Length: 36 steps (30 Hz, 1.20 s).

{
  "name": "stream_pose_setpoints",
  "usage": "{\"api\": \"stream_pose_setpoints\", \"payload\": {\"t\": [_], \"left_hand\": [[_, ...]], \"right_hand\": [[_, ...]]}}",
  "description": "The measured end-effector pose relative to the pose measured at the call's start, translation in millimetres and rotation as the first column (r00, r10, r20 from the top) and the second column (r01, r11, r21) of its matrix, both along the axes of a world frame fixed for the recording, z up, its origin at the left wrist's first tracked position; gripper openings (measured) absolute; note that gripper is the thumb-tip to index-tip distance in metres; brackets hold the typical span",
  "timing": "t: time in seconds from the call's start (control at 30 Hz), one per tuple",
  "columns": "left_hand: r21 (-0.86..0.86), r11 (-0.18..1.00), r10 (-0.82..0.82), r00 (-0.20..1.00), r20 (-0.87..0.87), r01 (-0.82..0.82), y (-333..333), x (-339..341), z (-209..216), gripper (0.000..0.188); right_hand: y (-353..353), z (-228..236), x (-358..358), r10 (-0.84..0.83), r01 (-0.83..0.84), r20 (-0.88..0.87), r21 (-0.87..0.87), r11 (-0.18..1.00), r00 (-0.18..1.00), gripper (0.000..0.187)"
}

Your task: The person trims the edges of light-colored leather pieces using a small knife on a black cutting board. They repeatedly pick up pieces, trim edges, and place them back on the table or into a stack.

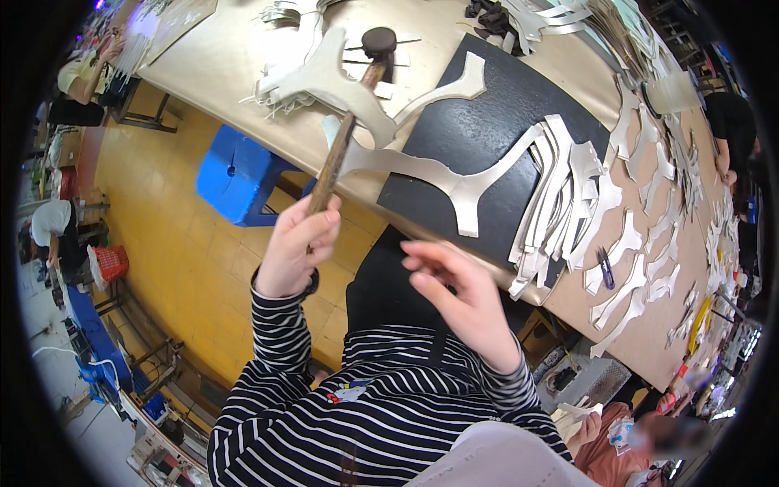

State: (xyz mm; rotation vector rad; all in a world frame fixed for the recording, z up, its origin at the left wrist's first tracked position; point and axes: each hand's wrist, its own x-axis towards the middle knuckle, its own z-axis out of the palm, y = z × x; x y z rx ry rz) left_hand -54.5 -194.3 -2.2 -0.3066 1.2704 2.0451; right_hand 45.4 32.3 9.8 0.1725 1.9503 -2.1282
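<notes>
My left hand [299, 247] is closed round the wooden handle of a hammer [331, 166]. The hammer tilts up and away over the table edge, its dark round head at the far end. My right hand [462, 302] hangs in front of my lap with fingers apart, holding nothing. Beyond both hands, a curved off-white cut piece [458, 183], leather-like, lies partly on a black mat [454, 122]. At the mat's right side is a fanned stack of similar pieces [552, 203]. More pale pieces [324, 73] lie to the left, partly behind the hammer.
Blue-handled snips [606, 268] lie on the table [584, 304] among scattered cut pieces to the right. A blue plastic stool [235, 174] stands at the table's left edge. Another person's hand [586, 430] holds a pale piece at lower right. Further people work at the far sides.
</notes>
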Motion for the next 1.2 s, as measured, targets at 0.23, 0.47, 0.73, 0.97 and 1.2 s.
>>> {"api": "stream_pose_setpoints", "payload": {"t": [0.23,0.47,0.73,0.97,1.2], "left_hand": [[0.103,0.988,-0.108,0.993,-0.043,0.112,46,20,-13,0.031],[-0.336,0.941,-0.305,0.507,-0.806,0.033,57,3,-21,0.028],[-0.623,0.706,-0.656,0.020,-0.755,-0.338,104,-55,-59,0.038],[-0.424,0.846,-0.408,0.120,-0.905,-0.325,98,-72,-45,0.011],[-0.501,0.588,-0.445,0.264,-0.856,-0.634,57,-117,-37,0.022]], "right_hand": [[-40,-23,-85,-0.102,0.109,0.040,-0.286,0.952,0.994,0.037],[0,22,-108,-0.315,0.228,-0.127,-0.452,0.862,0.941,0.028],[63,29,-20,-0.560,0.573,-0.176,0.029,0.819,0.809,0.042],[76,26,43,-0.635,0.790,-0.505,0.177,0.587,0.585,0.052],[62,8,20,-0.101,0.623,-0.625,0.725,0.292,0.774,0.044]]}}
